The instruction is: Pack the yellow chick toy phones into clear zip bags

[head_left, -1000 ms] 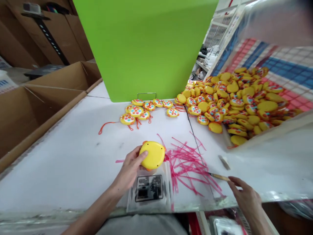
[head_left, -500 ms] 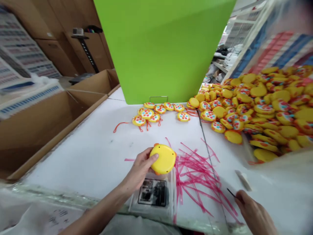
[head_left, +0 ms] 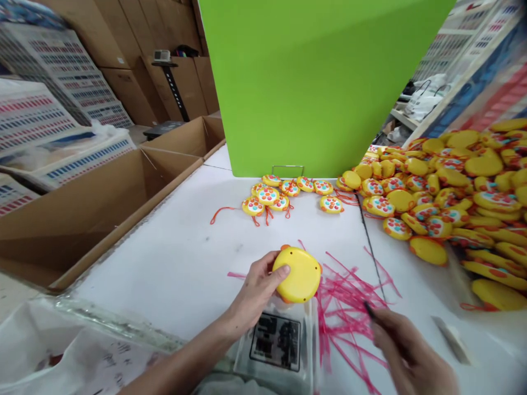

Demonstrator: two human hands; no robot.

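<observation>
My left hand [head_left: 260,284] grips a yellow plastic toy [head_left: 301,278], thumb across its smooth back, which has small dark holes near the rim and orange bumps at the edges. Below it lies a clear plastic box [head_left: 242,356] with dark contents or a dark printed panel; I cannot tell which. My right hand [head_left: 405,348], blurred, is closed around a thin black tool [head_left: 368,311] whose tip points toward the toy, apart from it. Beneath that tip spreads a tangle of pink plastic strips [head_left: 343,334].
Several finished-looking toys [head_left: 267,196] with coloured dots and orange cords lie mid-table. A big heap of them [head_left: 453,181] fills the right. A green board [head_left: 321,82] stands behind. An open cardboard box [head_left: 102,214] borders the left. A pale flat blade-like piece [head_left: 453,340] lies at right.
My right hand has moved left and up with the black tool, nearer the toy. My left hand still holds the toy. The whole view has shifted as my head turned left.
</observation>
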